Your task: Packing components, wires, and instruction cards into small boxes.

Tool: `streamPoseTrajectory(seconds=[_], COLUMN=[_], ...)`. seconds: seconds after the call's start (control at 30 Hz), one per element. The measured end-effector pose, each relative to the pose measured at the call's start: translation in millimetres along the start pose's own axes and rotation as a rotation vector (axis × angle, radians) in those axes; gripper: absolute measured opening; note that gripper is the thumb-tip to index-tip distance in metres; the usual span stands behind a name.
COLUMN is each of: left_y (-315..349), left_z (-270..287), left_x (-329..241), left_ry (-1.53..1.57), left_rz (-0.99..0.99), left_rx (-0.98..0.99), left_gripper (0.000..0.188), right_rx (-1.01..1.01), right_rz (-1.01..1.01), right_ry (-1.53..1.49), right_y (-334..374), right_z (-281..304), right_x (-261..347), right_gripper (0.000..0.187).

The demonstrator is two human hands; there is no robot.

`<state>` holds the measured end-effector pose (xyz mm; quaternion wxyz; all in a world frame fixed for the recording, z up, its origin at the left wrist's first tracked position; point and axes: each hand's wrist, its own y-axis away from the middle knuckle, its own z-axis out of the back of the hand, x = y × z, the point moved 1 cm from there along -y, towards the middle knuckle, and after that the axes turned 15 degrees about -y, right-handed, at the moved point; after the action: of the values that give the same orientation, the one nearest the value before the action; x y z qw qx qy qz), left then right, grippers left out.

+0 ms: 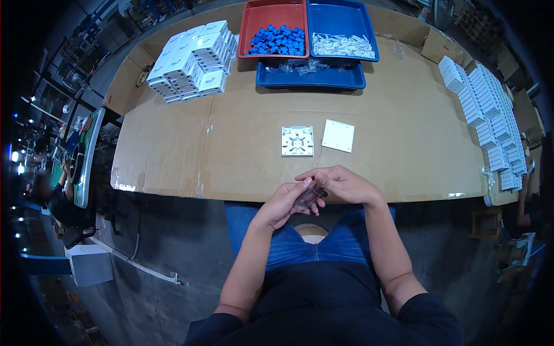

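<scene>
My left hand [281, 203] is closed around a small clear plastic bag [307, 198] at the table's near edge. Its contents are too small and dim to make out. Against the bag's upper end, my right hand [346, 183] has its thumb and fingers pinched together. Just beyond the hands lies a square white box-like housing [297, 142], its inner side with a dark cross-shaped pattern facing up. A flat white square plate [338, 136] rests to its right, slightly turned and apart from it.
At the back stand a red tray [244, 34] of blue plastic pieces, a blue tray [340, 14] of white pieces, and a lower blue tray [309, 82] with clear bags. White boxes [193, 60] are stacked at far left; white housings [487, 109] line the right side. Another person [60, 199] sits far left.
</scene>
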<state>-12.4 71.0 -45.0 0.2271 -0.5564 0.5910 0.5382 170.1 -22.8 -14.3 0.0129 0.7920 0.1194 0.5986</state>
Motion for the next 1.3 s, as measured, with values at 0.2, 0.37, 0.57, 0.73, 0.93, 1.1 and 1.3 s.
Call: streamPoseTrajectory(seconds=[0.2, 0.37, 0.57, 0.73, 0.93, 1.1, 1.3], left_y=[0.6, 2.5, -3.1, 0.3, 1.3, 1.9, -3.3], left_z=[-1.7, -9.3, 2.2, -3.2, -2.6, -1.9, 4.9], left_x=[5.5, -2.6, 12.1, -0.3, 4.9, 4.7, 11.8], left_ry=[0.008, 0.083, 0.107, 0.197, 0.196, 0.179, 0.183], left_rz=[-0.037, -0.04, -0.094, -0.065, -0.068, -0.097, -0.077], left_rx=[0.006, 0.021, 0.075, 0.057, 0.07, 0.04, 0.026], left_gripper=[0.05, 0.052, 0.051, 0.05, 0.049, 0.046, 0.045], right_rx=[0.183, 0.172, 0.178, 0.247, 0.171, 0.178, 0.069], right_rz=[-0.125, -0.075, -0.115, -0.051, -0.118, -0.068, -0.085], right_ry=[0.108, 0.043, 0.029, 0.025, 0.05, 0.09, 0.207], right_y=[-8.5, -5.3, -6.1, -11.1, -10.9, -13.1, -15.0], right_z=[0.3, 1.7, -3.2, 8.2, 7.0, 14.3, 8.9], right_x=[-1.0, 14.3, 9.1, 4.3, 3.6, 4.9, 14.2], right_gripper=[0.064, 0.063, 0.064, 0.065, 0.066, 0.065, 0.063])
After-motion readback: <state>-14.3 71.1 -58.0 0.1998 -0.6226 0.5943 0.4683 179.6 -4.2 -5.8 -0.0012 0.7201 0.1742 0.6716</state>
